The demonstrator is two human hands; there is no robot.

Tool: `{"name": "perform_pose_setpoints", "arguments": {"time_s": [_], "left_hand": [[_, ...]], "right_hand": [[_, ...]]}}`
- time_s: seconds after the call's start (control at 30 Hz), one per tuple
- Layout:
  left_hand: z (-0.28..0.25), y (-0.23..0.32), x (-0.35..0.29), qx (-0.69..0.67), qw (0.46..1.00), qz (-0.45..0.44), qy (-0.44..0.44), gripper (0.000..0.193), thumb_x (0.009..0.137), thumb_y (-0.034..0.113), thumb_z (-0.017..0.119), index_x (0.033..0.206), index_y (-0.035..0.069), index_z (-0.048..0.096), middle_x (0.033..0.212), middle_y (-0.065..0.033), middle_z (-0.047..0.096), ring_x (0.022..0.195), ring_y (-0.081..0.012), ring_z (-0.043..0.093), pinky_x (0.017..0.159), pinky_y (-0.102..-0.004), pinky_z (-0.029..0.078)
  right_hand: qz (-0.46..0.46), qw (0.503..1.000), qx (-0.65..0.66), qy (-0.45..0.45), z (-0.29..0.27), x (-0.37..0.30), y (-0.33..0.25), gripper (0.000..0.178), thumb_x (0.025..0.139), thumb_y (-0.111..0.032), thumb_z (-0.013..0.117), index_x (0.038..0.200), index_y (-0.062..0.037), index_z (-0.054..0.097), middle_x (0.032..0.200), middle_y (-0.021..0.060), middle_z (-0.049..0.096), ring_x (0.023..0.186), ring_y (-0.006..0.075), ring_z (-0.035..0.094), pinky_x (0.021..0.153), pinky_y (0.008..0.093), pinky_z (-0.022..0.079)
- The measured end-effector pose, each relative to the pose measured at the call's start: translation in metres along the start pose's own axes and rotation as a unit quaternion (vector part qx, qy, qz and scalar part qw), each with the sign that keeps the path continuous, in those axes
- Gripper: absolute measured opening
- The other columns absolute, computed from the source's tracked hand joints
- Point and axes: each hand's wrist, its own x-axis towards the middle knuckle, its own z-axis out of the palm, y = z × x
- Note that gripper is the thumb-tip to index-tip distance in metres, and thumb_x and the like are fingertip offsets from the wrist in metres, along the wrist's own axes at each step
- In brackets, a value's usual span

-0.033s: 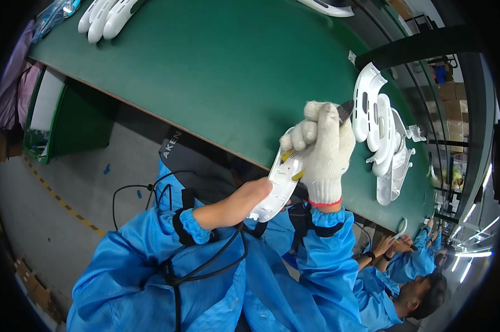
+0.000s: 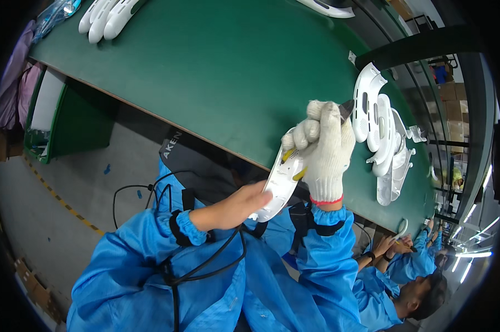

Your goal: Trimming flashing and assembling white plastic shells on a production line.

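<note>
A curved white plastic shell [image 2: 278,185] is tilted over the table's front edge, its hollow inner side showing. My bare left hand [image 2: 240,205] grips its lower left edge, with the fingertips partly hidden. My right hand [image 2: 327,149], in a white knitted glove with a red cuff edge, is closed around a tool [image 2: 346,109]. The tool's dark end sticks out past the glove at the upper right, and yellow parts show by the shell; the glove hides the rest, so its kind is unclear. The gloved fingers lie against the shell's upper end.
Several white shells [image 2: 381,124] are stacked on the green table [image 2: 205,72] at right, and more white shells [image 2: 103,19] lie far left. A dark post [image 2: 421,47] rises at right. A green bin [image 2: 78,122] stands below the left edge. A co-worker [image 2: 393,288] sits at lower right.
My left hand has shifted slightly on the shell, its fingers straighter along the edge. The gloved hand and the shell have hardly moved.
</note>
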Motion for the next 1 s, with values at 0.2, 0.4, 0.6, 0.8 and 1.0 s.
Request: {"name": "perform_pose_setpoints", "arguments": {"time_s": [0.2, 0.4, 0.6, 0.8, 1.0], "left_hand": [[0.01, 0.01, -0.018, 0.158, 0.987, -0.02, 0.003, 0.035, 0.108, 0.022, 0.04, 0.128, -0.005, 0.051, 0.093, -0.0087, 0.066, 0.082, -0.0144, 0.063, 0.079, -0.0319, 0.054], [0.016, 0.003, 0.01, 0.148, 0.984, 0.01, 0.104, 0.034, 0.109, 0.022, 0.037, 0.111, -0.006, 0.055, 0.081, -0.008, 0.064, 0.069, -0.0124, 0.06, 0.065, -0.0291, 0.053], [0.017, -0.006, 0.018, 0.104, 0.987, 0.016, 0.119, 0.035, 0.109, 0.023, 0.036, 0.106, -0.005, 0.057, 0.078, -0.0083, 0.063, 0.067, -0.0126, 0.06, 0.064, -0.0283, 0.052], [0.019, -0.008, 0.018, 0.087, 0.989, 0.01, 0.122, 0.034, 0.109, 0.022, 0.037, 0.107, -0.005, 0.056, 0.079, -0.0078, 0.062, 0.067, -0.0124, 0.06, 0.064, -0.0282, 0.052], [0.019, -0.006, 0.018, 0.088, 0.989, 0.003, 0.117, 0.034, 0.11, 0.023, 0.036, 0.107, -0.005, 0.056, 0.079, -0.0077, 0.062, 0.068, -0.012, 0.059, 0.065, -0.0277, 0.052]], "right_hand": [[0.025, 0.996, 0.086, -0.021, -0.009, 0.01, -0.003, 0.031, 0.105, -0.03, 0.052, 0.1, 0.0, 0.056, 0.061, 0.0005, 0.043, 0.049, 0.0151, 0.044, 0.048, 0.036, 0.046], [-0.071, 0.997, 0.022, 0.01, -0.008, -0.006, -0.013, 0.03, 0.104, -0.027, 0.054, 0.099, 0.0024, 0.058, 0.062, 0.0023, 0.045, 0.05, 0.0153, 0.047, 0.047, 0.035, 0.048], [-0.038, 0.999, 0.005, 0.029, -0.012, -0.022, -0.006, 0.03, 0.105, -0.027, 0.054, 0.1, 0.0026, 0.057, 0.063, 0.0028, 0.047, 0.052, 0.0156, 0.049, 0.05, 0.0348, 0.05], [-0.03, 0.999, -0.006, 0.044, -0.01, -0.029, 0.0, 0.031, 0.106, -0.031, 0.05, 0.099, -0.0008, 0.054, 0.063, 0.0018, 0.042, 0.053, 0.0166, 0.045, 0.05, 0.0386, 0.05], [-0.029, 0.997, 0.028, 0.062, -0.009, -0.029, 0.001, 0.03, 0.105, -0.027, 0.053, 0.102, 0.0018, 0.057, 0.063, 0.0026, 0.046, 0.053, 0.0169, 0.051, 0.05, 0.0362, 0.052]]}}
